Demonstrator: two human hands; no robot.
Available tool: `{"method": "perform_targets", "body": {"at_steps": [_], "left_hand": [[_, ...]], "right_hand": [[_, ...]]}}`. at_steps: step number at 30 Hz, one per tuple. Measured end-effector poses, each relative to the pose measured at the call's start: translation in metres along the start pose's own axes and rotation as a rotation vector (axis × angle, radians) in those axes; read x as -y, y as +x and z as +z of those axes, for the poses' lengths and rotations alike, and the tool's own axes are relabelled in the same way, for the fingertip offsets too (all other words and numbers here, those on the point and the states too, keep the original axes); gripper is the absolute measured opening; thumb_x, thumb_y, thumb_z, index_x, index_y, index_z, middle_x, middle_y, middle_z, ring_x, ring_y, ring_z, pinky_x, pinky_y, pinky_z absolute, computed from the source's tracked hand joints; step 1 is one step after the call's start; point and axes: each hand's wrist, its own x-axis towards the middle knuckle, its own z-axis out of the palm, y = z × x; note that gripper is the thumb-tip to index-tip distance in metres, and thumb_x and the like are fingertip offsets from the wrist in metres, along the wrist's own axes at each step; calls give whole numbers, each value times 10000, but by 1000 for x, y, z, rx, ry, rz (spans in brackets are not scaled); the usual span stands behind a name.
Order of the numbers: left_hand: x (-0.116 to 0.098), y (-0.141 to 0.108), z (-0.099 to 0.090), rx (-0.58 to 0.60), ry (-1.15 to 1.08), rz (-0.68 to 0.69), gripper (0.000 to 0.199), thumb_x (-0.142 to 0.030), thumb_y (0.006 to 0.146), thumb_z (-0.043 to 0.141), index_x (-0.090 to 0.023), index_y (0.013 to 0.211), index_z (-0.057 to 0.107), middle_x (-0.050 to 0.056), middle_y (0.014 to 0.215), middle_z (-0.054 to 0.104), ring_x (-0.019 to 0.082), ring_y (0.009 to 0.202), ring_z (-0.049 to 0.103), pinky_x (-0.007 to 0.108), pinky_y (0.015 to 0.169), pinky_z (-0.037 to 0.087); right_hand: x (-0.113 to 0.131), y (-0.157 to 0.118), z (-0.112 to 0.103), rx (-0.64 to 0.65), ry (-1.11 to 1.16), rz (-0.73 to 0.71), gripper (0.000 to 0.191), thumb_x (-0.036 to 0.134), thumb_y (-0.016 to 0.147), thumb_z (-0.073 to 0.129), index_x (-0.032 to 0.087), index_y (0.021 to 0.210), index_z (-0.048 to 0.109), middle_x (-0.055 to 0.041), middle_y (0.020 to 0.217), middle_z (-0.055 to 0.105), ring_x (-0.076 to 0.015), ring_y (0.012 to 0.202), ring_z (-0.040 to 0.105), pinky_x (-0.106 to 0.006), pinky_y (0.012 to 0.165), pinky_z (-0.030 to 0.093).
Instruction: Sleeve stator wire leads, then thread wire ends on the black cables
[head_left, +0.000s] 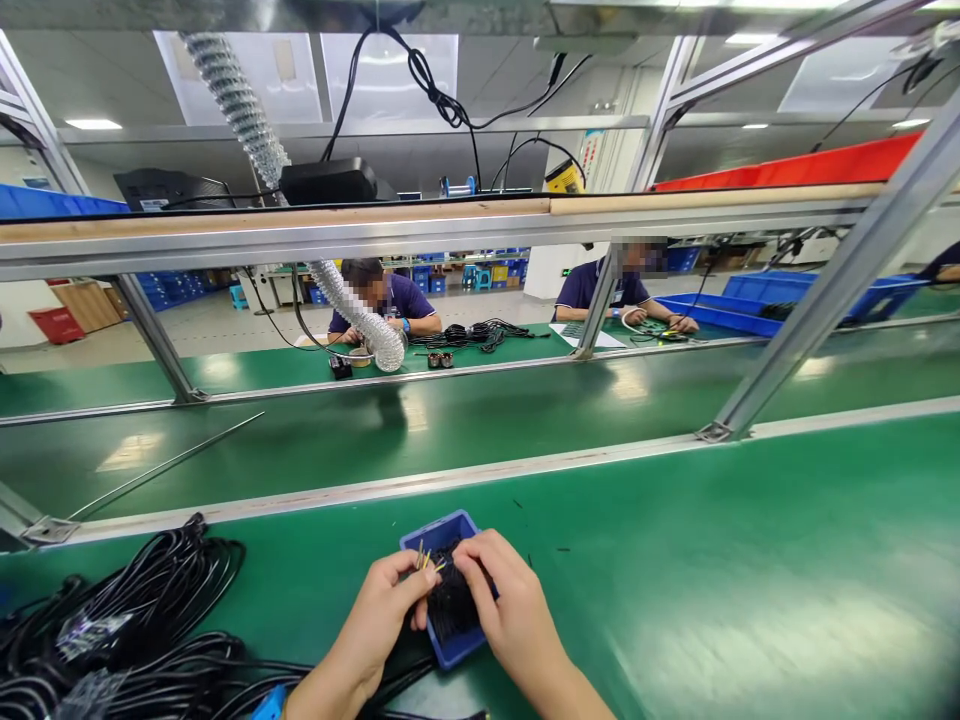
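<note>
My left hand [384, 612] is closed in a pinch on the end of a black cable, where several thin coloured wires [424, 558], some of them yellow, stick up past the thumb. Just to its right, my right hand [513, 592] pinches with thumb and forefinger close to the wire ends; what lies between those fingertips is too small to name. Below both hands is a small blue bin [454, 656] filled with short black pieces [448, 612]. The hands cover part of its rim.
Coiled black cables [127, 620] are heaped at the left on the green bench [720, 560]. A metal frame post [825, 270] rises at the right. A thin rod [169, 462] lies beyond the bench edge. Two co-workers [416, 302] sit across, beside a flexible duct [360, 318].
</note>
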Motion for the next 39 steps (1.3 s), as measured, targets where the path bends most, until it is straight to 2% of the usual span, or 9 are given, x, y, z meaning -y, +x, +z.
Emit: {"method": "perform_targets", "body": {"at_steps": [7, 20, 23, 26, 28, 31, 33, 39], "left_hand": [[-4, -2, 0, 18, 28, 14, 375, -512, 743, 717, -152, 704, 619, -50, 520, 478, 87, 470, 367, 227, 538, 296], [-3, -3, 0, 18, 23, 27, 430, -549, 704, 774, -139, 683, 646, -41, 552, 495, 75, 456, 402, 213, 511, 311], [-3, -3, 1, 9, 3, 18, 459, -578, 685, 788, -139, 700, 652, -34, 561, 516, 81, 467, 427, 210, 507, 331], [-2, -2, 0, -15, -24, 3, 482, -591, 666, 801, -137, 757, 666, -26, 557, 546, 94, 480, 448, 215, 517, 358], [-1, -1, -1, -26, -36, 4, 482, -595, 677, 791, -139, 750, 653, -31, 525, 537, 92, 472, 431, 216, 520, 353], [-2, -2, 0, -24, -36, 6, 477, -613, 730, 735, -150, 717, 617, -49, 468, 495, 84, 450, 383, 214, 517, 321], [-3, -3, 2, -15, -40, -4, 481, -626, 736, 715, -163, 698, 591, -54, 456, 481, 85, 441, 373, 218, 513, 316], [-6, -5, 6, -16, -65, -9, 481, -627, 709, 723, -181, 675, 547, -62, 507, 471, 83, 434, 396, 221, 491, 329]], "right_hand": [[1, 3, -5, 29, -50, -38, 174, 163, 1001, 473, 215, 904, 607, -20, 825, 626, -161, 762, 602, -258, 703, 489], [5, 3, -13, 126, -44, 39, 254, 229, 1006, 441, 228, 870, 655, -39, 817, 642, -185, 763, 611, -286, 704, 490], [5, 2, -9, 176, 23, 106, 265, 261, 993, 465, 220, 850, 685, -35, 808, 657, -179, 757, 625, -280, 707, 491], [5, 2, -3, 209, 184, 272, 291, 353, 960, 540, 210, 787, 725, -21, 739, 683, -163, 675, 632, -257, 634, 497], [5, 2, 0, 164, 304, 391, 314, 442, 913, 607, 202, 773, 752, -19, 698, 693, -152, 597, 613, -238, 541, 485], [4, 3, 2, 2, 423, 491, 356, 531, 824, 696, 185, 824, 783, -33, 683, 708, -150, 541, 601, -232, 470, 491], [4, 2, 4, -86, 475, 512, 368, 539, 785, 738, 179, 841, 789, -43, 670, 716, -163, 542, 623, -245, 483, 533], [10, -4, 15, -177, 579, 498, 293, 471, 781, 771, 188, 858, 779, -73, 786, 766, -198, 643, 718, -286, 595, 626]]}}
